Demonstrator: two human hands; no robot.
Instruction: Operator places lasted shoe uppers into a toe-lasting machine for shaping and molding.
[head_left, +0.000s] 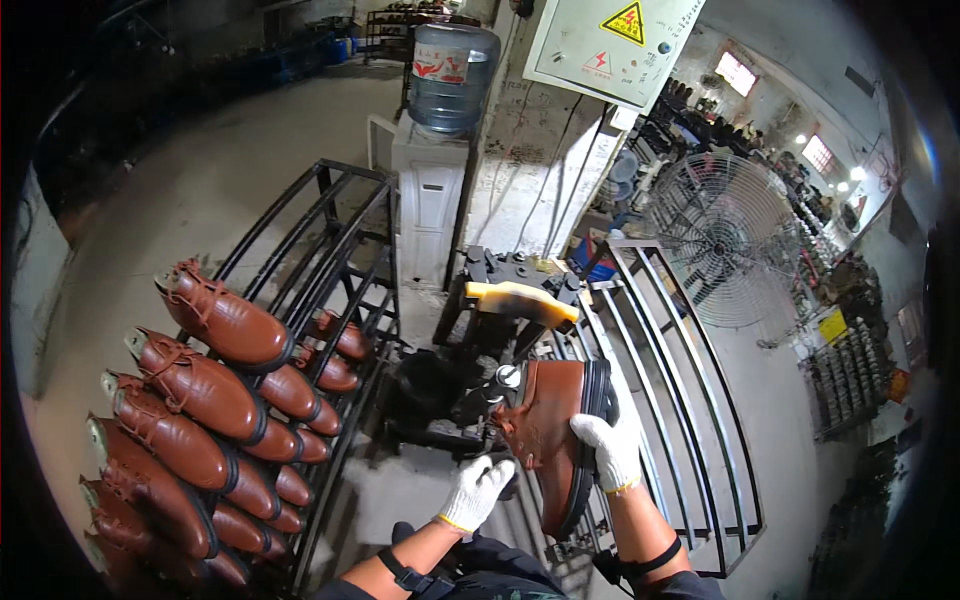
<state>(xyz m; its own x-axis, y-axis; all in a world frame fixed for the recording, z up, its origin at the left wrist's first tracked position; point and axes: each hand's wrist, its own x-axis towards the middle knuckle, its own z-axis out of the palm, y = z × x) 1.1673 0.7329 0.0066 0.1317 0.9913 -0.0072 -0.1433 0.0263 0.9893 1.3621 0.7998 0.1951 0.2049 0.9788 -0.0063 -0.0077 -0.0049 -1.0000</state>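
Observation:
A brown leather lace-up shoe (545, 440) with a thick dark sole is turned on its side in front of me, heel end up, sole facing right. My right hand (612, 448), in a white knit glove, grips it along the sole. Its laces hang on the left, close to a black machine (440, 400) with a small white-topped part (508, 376). Left of the shoe's toe, my left hand (480, 492), gloved too, has curled fingers beside something dark. Whether it holds that dark thing is hidden.
Several brown shoes (225, 320) fill a black metal rack (330, 200) at left. Another metal rack (690, 400) stands at right, before a large fan (722, 240). Beyond the machine's yellow bar (522, 302) are a water dispenser (430, 190) and an electrical box (612, 50) on a pillar.

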